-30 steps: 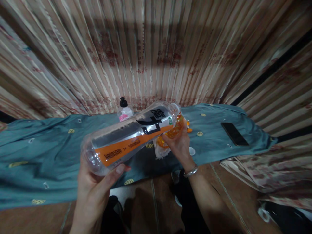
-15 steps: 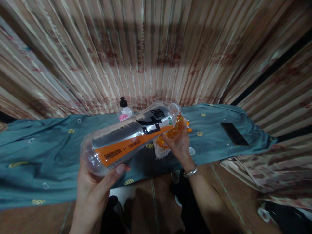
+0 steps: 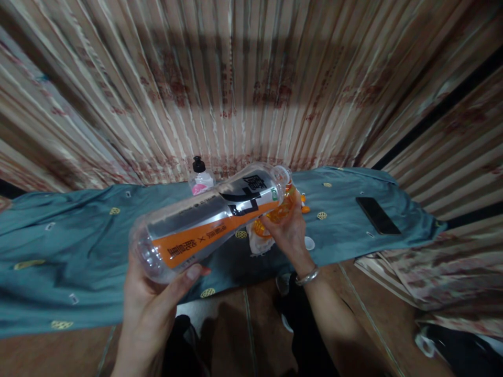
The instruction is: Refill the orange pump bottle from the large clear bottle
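Observation:
A large clear bottle with a silver and orange label lies tilted across the view, its neck toward the right. My left hand is wrapped round its base end. My right hand, with a bracelet at the wrist, grips an orange see-through container by the bottle's neck. The bottle's mouth is right at the top of the orange container; whether they touch is hard to tell. A pale cloth lies beneath the orange container.
A teal cloth-covered table runs across the view. On it are a black-capped bottle at the back, a black phone on the right, a small white disc and a small orange item. A striped curtain hangs behind.

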Motion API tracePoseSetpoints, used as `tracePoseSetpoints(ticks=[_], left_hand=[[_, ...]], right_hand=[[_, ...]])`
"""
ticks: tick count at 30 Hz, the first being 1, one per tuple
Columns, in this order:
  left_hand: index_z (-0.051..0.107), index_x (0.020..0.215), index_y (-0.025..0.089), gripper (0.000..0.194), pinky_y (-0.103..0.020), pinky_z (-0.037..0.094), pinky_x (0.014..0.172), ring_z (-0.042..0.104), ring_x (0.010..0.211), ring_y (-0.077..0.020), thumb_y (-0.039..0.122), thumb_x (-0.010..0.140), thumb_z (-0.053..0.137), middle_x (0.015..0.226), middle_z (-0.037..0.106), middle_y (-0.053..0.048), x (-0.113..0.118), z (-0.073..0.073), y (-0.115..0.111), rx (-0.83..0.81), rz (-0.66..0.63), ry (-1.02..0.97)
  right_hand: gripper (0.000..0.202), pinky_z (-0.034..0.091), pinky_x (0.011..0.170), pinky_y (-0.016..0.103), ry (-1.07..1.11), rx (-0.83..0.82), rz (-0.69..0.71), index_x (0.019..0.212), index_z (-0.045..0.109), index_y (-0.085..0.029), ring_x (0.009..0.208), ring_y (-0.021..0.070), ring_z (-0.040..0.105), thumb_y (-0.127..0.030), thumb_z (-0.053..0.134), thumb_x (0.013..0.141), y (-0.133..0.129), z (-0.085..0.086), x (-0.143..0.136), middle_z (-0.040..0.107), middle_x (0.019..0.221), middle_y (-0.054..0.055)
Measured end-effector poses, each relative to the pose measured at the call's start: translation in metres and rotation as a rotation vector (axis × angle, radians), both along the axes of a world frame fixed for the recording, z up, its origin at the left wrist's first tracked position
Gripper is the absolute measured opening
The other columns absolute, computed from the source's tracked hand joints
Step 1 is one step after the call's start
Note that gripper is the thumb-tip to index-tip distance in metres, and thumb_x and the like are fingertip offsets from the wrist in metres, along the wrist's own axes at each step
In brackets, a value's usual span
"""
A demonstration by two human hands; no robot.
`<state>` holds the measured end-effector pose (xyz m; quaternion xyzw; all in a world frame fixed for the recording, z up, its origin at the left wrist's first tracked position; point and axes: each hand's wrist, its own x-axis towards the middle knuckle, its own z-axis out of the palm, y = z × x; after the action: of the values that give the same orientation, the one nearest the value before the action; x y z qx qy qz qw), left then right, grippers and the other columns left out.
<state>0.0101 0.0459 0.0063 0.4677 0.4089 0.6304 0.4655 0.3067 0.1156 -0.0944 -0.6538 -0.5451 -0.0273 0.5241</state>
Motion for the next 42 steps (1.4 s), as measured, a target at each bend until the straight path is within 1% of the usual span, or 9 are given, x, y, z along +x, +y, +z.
tracePoseSetpoints(ticks=[7,12,18,24,29,32,35,40,42], left_hand=[[0.082,0.147,0.029,0.082,-0.036,0.078,0.062,0.089,0.098,-0.0336,0.032,0.071,0.112,0.133,0.086,-0.012,0.0036,0.0055,-0.001,-0.017,0.02,0.016],[0.086,0.137,0.028,0.069,-0.037,0.078,0.063,0.089,0.097,-0.0327,0.031,0.072,0.111,0.131,0.086,-0.011,0.0035,0.0051,-0.0009,-0.014,0.02,0.016],[0.082,0.147,0.028,0.085,-0.039,0.078,0.063,0.088,0.1,-0.0343,0.031,0.068,0.113,0.137,0.083,-0.013,0.0008,0.0053,-0.0024,-0.063,0.041,0.011],[0.085,0.13,0.025,0.068,-0.037,0.077,0.062,0.088,0.1,-0.0348,0.031,0.068,0.112,0.136,0.084,-0.013,0.0046,0.008,-0.0033,-0.045,0.045,0.007],[0.085,0.135,0.026,0.072,-0.038,0.077,0.062,0.088,0.098,-0.0341,0.029,0.069,0.112,0.134,0.085,-0.012,0.0052,0.009,-0.0032,-0.045,0.034,-0.001],[0.086,0.13,0.026,0.068,-0.037,0.078,0.063,0.088,0.102,-0.0346,0.029,0.068,0.113,0.138,0.083,-0.013,0.0043,0.0082,-0.0031,-0.047,0.041,-0.009],[0.086,0.125,0.024,0.062,-0.036,0.078,0.064,0.088,0.102,-0.0338,0.028,0.069,0.112,0.14,0.083,-0.013,0.0052,0.0083,-0.0031,-0.05,0.037,-0.002],[0.084,0.139,0.025,0.076,-0.035,0.077,0.062,0.087,0.099,-0.033,0.031,0.069,0.112,0.137,0.083,-0.013,0.0077,0.0101,-0.0036,-0.036,0.044,0.005],[0.083,0.142,0.025,0.077,-0.035,0.077,0.063,0.087,0.098,-0.0324,0.03,0.07,0.112,0.134,0.084,-0.013,0.0074,0.0102,-0.004,-0.035,0.043,0.006]], right_hand=[[0.119,0.066,0.116,0.07,-0.006,0.022,-0.006,0.179,0.031,-0.021,0.147,0.0469,0.073,-0.056,0.094,0.084,0.0002,0.0007,-0.0006,0.069,0.162,0.026],[0.121,0.064,0.118,0.072,0.018,0.011,0.002,0.178,0.031,-0.019,0.15,0.0494,0.07,-0.059,0.094,0.083,0.0006,-0.0005,0.001,0.067,0.165,0.029],[0.123,0.065,0.117,0.07,0.011,0.003,-0.01,0.178,0.033,-0.02,0.148,0.0479,0.072,-0.062,0.096,0.082,0.0007,0.0001,0.0017,0.068,0.164,0.027],[0.123,0.063,0.121,0.07,0.01,-0.014,-0.006,0.181,0.028,-0.02,0.149,0.0465,0.071,-0.059,0.094,0.085,-0.0001,0.0011,-0.0002,0.067,0.164,0.027],[0.121,0.065,0.119,0.07,-0.024,0.022,-0.012,0.18,0.031,-0.021,0.149,0.0459,0.071,-0.059,0.095,0.085,-0.0006,0.0014,0.0,0.067,0.166,0.026],[0.12,0.067,0.116,0.069,-0.023,0.019,-0.011,0.181,0.03,-0.022,0.146,0.0449,0.073,-0.059,0.094,0.087,-0.0006,0.0008,0.0003,0.068,0.164,0.026],[0.122,0.066,0.118,0.07,-0.012,0.01,-0.007,0.181,0.028,-0.021,0.149,0.0463,0.072,-0.058,0.094,0.086,-0.0005,0.0005,0.0001,0.068,0.165,0.026],[0.123,0.063,0.121,0.073,0.007,0.002,-0.009,0.18,0.03,-0.02,0.153,0.0488,0.069,-0.057,0.094,0.083,-0.0005,0.001,-0.0009,0.065,0.168,0.028],[0.122,0.063,0.12,0.073,0.01,0.005,-0.007,0.18,0.03,-0.019,0.152,0.0488,0.07,-0.057,0.094,0.083,-0.0004,0.0008,-0.0011,0.065,0.167,0.029]])
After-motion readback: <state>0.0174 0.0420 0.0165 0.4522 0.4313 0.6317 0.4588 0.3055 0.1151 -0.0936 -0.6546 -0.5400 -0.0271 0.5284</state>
